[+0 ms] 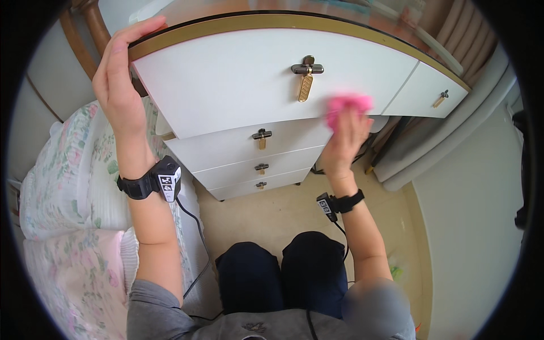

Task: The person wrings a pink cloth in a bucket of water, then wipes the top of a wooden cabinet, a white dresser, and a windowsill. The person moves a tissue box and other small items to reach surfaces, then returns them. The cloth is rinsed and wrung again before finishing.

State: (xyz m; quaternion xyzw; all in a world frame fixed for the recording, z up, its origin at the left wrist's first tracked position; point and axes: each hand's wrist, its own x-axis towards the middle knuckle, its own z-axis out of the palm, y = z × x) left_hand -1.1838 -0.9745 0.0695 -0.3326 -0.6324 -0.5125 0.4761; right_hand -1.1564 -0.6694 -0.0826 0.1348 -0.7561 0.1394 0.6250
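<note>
A pink cloth (349,102), blurred, is under the fingers of my right hand (345,142), against the lower right part of a wide white drawer front (221,85). That drawer front carries a dark metal handle with a gold pendant (306,80). My left hand (121,80) rests at the left corner of the gold-edged tabletop (204,26), fingers over the edge and no object seen in it. Below are several smaller white drawers (238,154) with similar handles. A narrower drawer front (429,91) sits at the right.
A bed with floral bedding (72,170) stands at the left. Grey-beige curtains (442,140) hang at the right beside a pale wall (471,212). Black cables run from the devices strapped to both wrists. My knees are above the tiled floor (255,216).
</note>
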